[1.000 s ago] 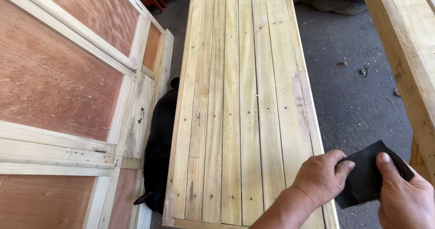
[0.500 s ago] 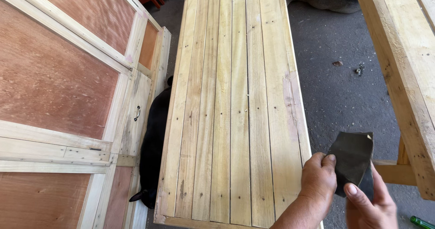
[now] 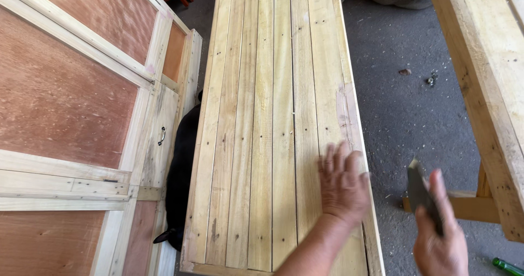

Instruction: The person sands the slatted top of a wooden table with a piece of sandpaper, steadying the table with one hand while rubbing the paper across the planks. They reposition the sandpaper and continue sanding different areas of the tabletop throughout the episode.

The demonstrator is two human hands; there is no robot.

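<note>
A long panel of pale wooden slats [image 3: 262, 117] runs away from me. My left hand [image 3: 343, 186] lies flat, fingers spread, on the slats near the panel's right edge. Off that edge, over the floor, my right hand [image 3: 439, 243] holds a dark sheet of sandpaper [image 3: 419, 191], pinched edge-on between thumb and fingers. The sheet touches neither the panel nor my left hand.
Reddish plywood panels with pale wooden frames [image 3: 65, 107] and a small metal handle [image 3: 161, 136] stand on the left. A black shape [image 3: 183, 183] lies in the gap beside the slats. A heavy wooden beam [image 3: 480, 63] crosses the right, above grey concrete floor [image 3: 404, 107]. A green bottle [image 3: 507, 266] lies at bottom right.
My left hand let go of the sandpaper and moved left onto the slats, now flat. My right hand keeps the sheet alone, turned edge-on. The view has shifted slightly.
</note>
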